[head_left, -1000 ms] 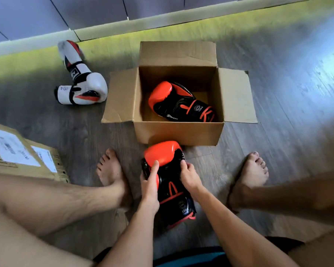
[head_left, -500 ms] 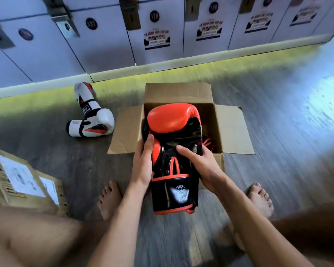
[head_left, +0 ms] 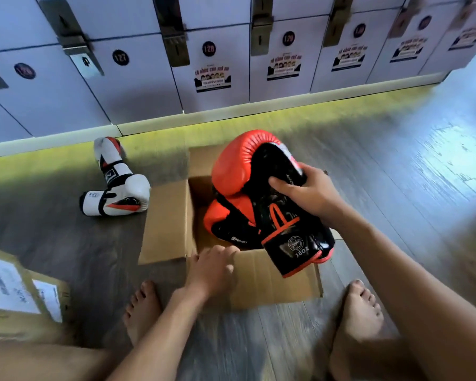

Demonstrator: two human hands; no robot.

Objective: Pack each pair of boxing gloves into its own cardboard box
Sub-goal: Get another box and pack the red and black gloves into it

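Our right hand [head_left: 308, 193] grips 1 orange-and-black padded boxing glove [head_left: 239, 163] above the open brown cardboard box [head_left: 272, 281]. Our left hand [head_left: 212, 270] curls over its near rim. The twin glove [head_left: 220, 220] lies inside (2 white gloves [head_left: 116, 188] sit left on the grey floor [head_left: 396, 188]).

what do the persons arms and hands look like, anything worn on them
The left forearm and right forearm are bare to the frame edge, no sleeves in view. The left hand and right hand are bare: no gloves, wraps, watch, wristband or rings show.
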